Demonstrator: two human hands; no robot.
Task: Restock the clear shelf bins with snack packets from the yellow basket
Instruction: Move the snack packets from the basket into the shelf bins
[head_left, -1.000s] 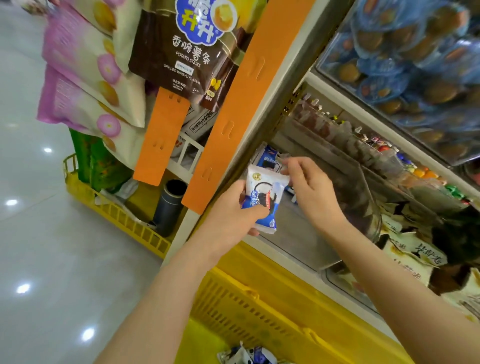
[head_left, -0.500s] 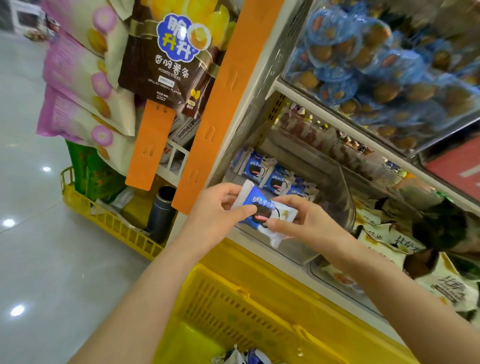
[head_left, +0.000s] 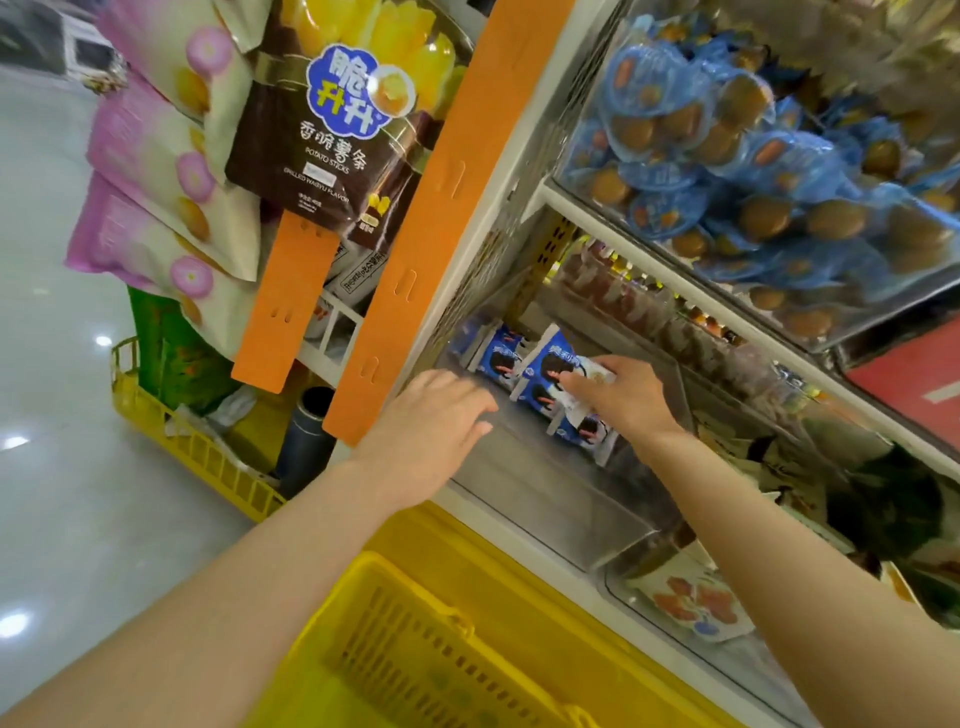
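Inside the clear bin (head_left: 545, 493), pinching a blue packet (head_left: 553, 364) with the right grip (head_left: 628, 400) (other packets (head_left: 501, 353) just beside); keeping the left grip (head_left: 436, 415) spread flat near the bin's left edge.

Bare throughout: left hand (head_left: 436, 415) and right hand (head_left: 623, 395), each ending a bare arm, left forearm (head_left: 234, 587) and right forearm (head_left: 779, 545). Shows smooth, slender forearms, wide near the lower frame edge and narrowing to the wrists. Shows knuckles sharply on the right, blurs slightly at the fingers (head_left: 475, 410) on the left. Cuts both arms off at the frame edge, leaving clothing impossible to tell.
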